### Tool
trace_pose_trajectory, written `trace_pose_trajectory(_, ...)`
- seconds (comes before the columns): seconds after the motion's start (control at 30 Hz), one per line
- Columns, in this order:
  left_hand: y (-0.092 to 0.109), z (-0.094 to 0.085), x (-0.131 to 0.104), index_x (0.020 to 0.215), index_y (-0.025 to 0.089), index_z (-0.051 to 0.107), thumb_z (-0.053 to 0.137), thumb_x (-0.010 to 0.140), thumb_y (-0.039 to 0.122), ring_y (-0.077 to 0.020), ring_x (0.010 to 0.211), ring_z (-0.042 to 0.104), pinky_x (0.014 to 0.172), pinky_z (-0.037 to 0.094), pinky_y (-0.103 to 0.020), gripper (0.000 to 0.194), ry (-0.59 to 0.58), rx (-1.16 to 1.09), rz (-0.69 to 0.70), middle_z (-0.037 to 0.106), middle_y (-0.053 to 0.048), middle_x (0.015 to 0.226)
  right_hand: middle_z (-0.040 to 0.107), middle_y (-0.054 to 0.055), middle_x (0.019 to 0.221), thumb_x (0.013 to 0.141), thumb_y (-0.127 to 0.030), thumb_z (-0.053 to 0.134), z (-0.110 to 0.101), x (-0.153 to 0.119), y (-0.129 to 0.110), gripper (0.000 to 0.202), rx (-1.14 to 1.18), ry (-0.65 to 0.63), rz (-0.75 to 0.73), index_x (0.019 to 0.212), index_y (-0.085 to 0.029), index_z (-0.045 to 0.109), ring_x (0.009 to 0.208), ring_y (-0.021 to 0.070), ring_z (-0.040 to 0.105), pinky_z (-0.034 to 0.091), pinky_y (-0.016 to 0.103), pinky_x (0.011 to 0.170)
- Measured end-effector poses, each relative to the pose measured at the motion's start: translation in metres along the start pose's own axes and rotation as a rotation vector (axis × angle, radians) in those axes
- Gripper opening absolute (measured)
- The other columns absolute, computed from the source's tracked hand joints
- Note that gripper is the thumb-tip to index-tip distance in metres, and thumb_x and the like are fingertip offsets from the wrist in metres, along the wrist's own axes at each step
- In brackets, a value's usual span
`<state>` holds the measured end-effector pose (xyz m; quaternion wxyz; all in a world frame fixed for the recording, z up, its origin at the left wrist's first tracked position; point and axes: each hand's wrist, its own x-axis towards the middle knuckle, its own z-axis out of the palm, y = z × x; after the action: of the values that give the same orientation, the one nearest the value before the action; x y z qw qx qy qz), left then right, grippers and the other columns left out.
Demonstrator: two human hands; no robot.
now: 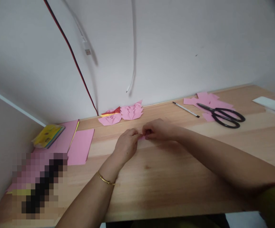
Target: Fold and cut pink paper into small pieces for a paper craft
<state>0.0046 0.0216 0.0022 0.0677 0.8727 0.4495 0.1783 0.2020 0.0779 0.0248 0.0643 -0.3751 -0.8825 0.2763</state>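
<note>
My left hand (128,144) and my right hand (157,129) meet near the middle of the wooden table. Both are closed, pinching a small piece of pink paper (141,138) between them. Most of that paper is hidden by my fingers, so its folds cannot be made out. Just beyond my hands, by the wall, lie folded pink paper shapes (131,111). A red and yellow piece of paper (111,112) rests among the ones on the left.
Black-handled scissors (223,115) lie on pink paper scraps (207,98) at the right, near a white pen (187,110). Pink sheets (80,147) and a yellow packet (47,136) occupy the left. Cables (134,47) hang along the wall. A pixelated dark patch covers the lower left.
</note>
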Motion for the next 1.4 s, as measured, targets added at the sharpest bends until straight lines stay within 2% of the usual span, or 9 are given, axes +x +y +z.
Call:
trace_pose_trajectory(0.1, -0.002, -0.001, -0.001, 0.104, 0.023, 0.067, 0.045, 0.083, 0.008, -0.0172, 0.085, 0.053, 0.073, 0.043, -0.029, 0.034, 0.0, -0.014, 0.031, 0.061, -0.006, 0.091, 0.069, -0.001, 0.082, 0.075, -0.031, 0.058, -0.002, 0.0, 0.004, 0.015, 0.015, -0.036, -0.03, 0.086, -0.025, 0.066, 0.074, 0.0153, 0.058, 0.035, 0.026, 0.066)
trace_pose_trajectory(0.3, 0.0, -0.007, -0.001, 0.106, 0.03, 0.068, 0.044, 0.083, 0.01, -0.0165, 0.08, 0.05, 0.069, 0.04, -0.028, 0.039, -0.075, 0.066, 0.092, 0.058, -0.004, 0.088, 0.068, -0.001, 0.08, 0.076, -0.036, 0.057, -0.005, 0.0, 0.007, 0.017, 0.052, -0.055, -0.023, 0.085, -0.024, 0.066, 0.071, 0.0152, 0.057, 0.034, 0.025, 0.061)
trace_pose_trajectory(0.63, -0.008, -0.017, -0.003, 0.101, 0.024, 0.069, 0.044, 0.078, 0.004, -0.0176, 0.092, 0.054, 0.079, 0.044, -0.03, 0.039, -0.134, -0.004, 0.162, 0.062, -0.005, 0.099, 0.067, -0.001, 0.081, 0.074, -0.028, 0.057, -0.007, -0.002, 0.003, 0.014, 0.062, -0.056, -0.038, 0.084, -0.024, 0.066, 0.071, 0.0144, 0.056, 0.033, 0.025, 0.061)
trace_pose_trajectory(0.9, -0.016, -0.019, -0.006, 0.099, 0.023, 0.069, 0.048, 0.078, 0.003, -0.0174, 0.096, 0.057, 0.083, 0.046, -0.031, 0.035, -0.097, -0.071, 0.186, 0.065, -0.006, 0.103, 0.068, 0.0, 0.084, 0.073, -0.026, 0.06, -0.006, -0.001, 0.005, 0.015, 0.049, -0.056, -0.041, 0.086, -0.023, 0.066, 0.074, 0.0152, 0.058, 0.036, 0.024, 0.063)
trace_pose_trajectory(1.0, -0.019, -0.02, -0.006, 0.098, 0.023, 0.07, 0.048, 0.078, 0.003, -0.0166, 0.096, 0.058, 0.084, 0.047, -0.031, 0.036, -0.082, -0.107, 0.204, 0.065, -0.006, 0.103, 0.067, 0.0, 0.086, 0.075, -0.024, 0.059, -0.004, -0.001, 0.01, 0.018, 0.061, -0.05, -0.1, 0.092, -0.023, 0.066, 0.075, 0.0149, 0.058, 0.037, 0.025, 0.065)
trace_pose_trajectory(1.1, -0.021, -0.02, -0.006, 0.098, 0.024, 0.07, 0.048, 0.079, 0.003, -0.0163, 0.098, 0.059, 0.085, 0.048, -0.031, 0.036, -0.071, -0.138, 0.211, 0.065, -0.006, 0.105, 0.065, 0.002, 0.093, 0.08, -0.021, 0.056, -0.002, -0.001, 0.014, 0.026, 0.036, -0.021, -0.251, 0.103, -0.025, 0.066, 0.076, 0.0137, 0.057, 0.038, 0.026, 0.071)
trace_pose_trajectory(1.2, -0.021, -0.019, -0.006, 0.097, 0.025, 0.071, 0.048, 0.081, 0.005, -0.0161, 0.097, 0.06, 0.085, 0.048, -0.031, 0.034, -0.066, -0.157, 0.203, 0.066, -0.006, 0.103, 0.063, 0.003, 0.093, 0.085, -0.022, 0.052, 0.001, -0.002, 0.016, 0.025, 0.0, -0.015, -0.379, 0.103, -0.028, 0.068, 0.073, 0.0124, 0.055, 0.038, 0.026, 0.073)
trace_pose_trajectory(1.4, -0.018, -0.022, -0.006, 0.096, 0.024, 0.072, 0.047, 0.084, 0.008, -0.0164, 0.094, 0.06, 0.083, 0.049, -0.031, 0.032, -0.083, -0.159, 0.181, 0.066, -0.007, 0.099, 0.065, 0.002, 0.087, 0.086, -0.019, 0.052, -0.002, -0.004, 0.012, 0.025, -0.033, -0.044, -0.415, 0.101, -0.027, 0.071, 0.071, 0.0114, 0.055, 0.037, 0.025, 0.07)
